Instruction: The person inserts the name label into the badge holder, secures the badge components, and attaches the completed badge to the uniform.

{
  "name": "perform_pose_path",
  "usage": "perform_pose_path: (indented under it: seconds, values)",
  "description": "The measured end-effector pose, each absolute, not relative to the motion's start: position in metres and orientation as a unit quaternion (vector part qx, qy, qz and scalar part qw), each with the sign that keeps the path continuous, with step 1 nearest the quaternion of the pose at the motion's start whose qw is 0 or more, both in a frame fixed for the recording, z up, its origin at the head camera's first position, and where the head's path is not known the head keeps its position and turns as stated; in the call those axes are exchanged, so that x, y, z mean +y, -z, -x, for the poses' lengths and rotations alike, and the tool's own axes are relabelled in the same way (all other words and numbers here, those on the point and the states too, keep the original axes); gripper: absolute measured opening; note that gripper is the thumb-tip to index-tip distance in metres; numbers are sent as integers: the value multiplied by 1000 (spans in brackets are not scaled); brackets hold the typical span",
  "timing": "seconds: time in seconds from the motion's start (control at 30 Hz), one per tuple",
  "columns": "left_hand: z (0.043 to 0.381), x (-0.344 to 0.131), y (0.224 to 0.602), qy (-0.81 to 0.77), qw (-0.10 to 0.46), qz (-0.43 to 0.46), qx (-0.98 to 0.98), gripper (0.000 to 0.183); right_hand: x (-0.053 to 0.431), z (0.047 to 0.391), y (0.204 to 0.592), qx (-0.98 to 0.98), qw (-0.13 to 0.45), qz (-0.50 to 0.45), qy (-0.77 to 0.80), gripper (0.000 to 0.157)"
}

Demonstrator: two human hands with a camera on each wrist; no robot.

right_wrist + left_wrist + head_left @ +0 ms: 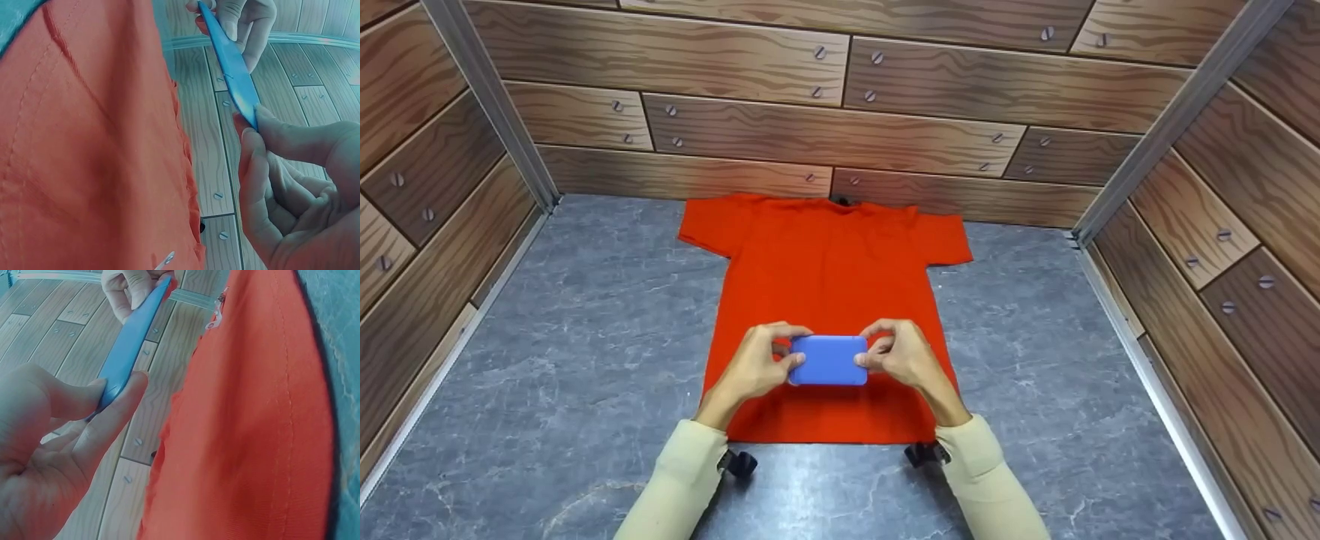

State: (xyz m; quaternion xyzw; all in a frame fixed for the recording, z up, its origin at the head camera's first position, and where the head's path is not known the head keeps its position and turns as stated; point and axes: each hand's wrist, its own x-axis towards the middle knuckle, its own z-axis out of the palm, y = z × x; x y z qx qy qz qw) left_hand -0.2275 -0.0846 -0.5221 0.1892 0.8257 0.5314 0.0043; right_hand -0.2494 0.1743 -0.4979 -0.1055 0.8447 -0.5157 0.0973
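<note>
A flat blue rectangular case (830, 360) with rounded corners is held up over the lower part of a red T-shirt (825, 285). My left hand (757, 364) pinches its left end between thumb and fingers. At the opposite end, my right hand (906, 356) pinches it the same way. Both wrist views show the case edge-on, thin, raised above the cloth. The shirt lies spread on the floor, collar towards the back wall, sleeves out to both sides. On it lies a small metal piece (165, 260), hidden from the head view.
Wood-patterned panels form the back wall (780, 124), left wall (427, 247) and right wall (1230, 277), with metal rails at the corners. The grey marbled floor (585, 322) extends around the shirt. Dark wrist devices (741, 463) sit by the cream sleeves.
</note>
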Motion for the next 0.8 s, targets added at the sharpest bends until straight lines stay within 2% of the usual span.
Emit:
perform_pose_path:
  seconds: [0.23, 0.57, 0.8]
  values:
    - [227, -85, 523, -528, -8, -187, 829, 33, 171, 249, 498, 851, 82, 89, 511, 29]
    - [228, -82, 525, -531, -11, -183, 828, 33, 168, 244, 497, 872, 29, 87, 480, 26]
    - [229, -86, 523, -540, -19, -176, 823, 33, 166, 244, 498, 865, 31, 93, 491, 26]
